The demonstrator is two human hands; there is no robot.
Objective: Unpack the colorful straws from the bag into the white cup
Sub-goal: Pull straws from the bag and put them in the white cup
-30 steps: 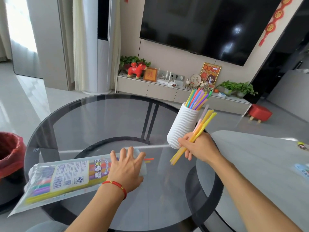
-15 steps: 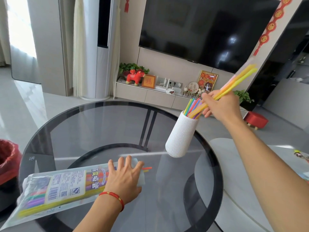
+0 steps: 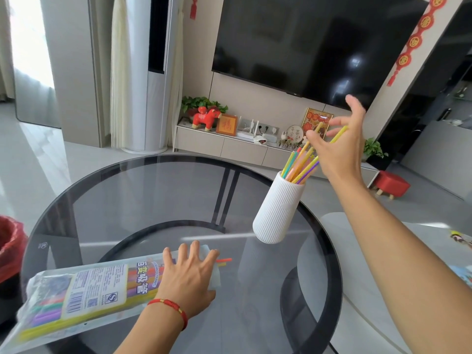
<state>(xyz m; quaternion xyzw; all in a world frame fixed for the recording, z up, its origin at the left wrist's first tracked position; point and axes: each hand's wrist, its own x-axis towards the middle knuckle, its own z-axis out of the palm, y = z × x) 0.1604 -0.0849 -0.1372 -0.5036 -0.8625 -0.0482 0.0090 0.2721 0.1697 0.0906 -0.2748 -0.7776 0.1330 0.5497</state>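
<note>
1. Here the white cup [image 3: 279, 208] stands on the round glass table [image 3: 143, 198], colorful straws [image 3: 302, 163] leaning out of its mouth.
2. Above the cup, the right hand [image 3: 337, 146] hangs with fingers spread, gripping nothing.
3. Nearer the person than the cup, the left hand [image 3: 187, 278] presses flat, fingers straight, on the straw bag [image 3: 84, 295], where more straws lie.

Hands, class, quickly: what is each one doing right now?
Left hand: open, fingers flat, pressing the bag onto the table.
Right hand: open, fingers spread above the white cup, holding nothing.
</note>
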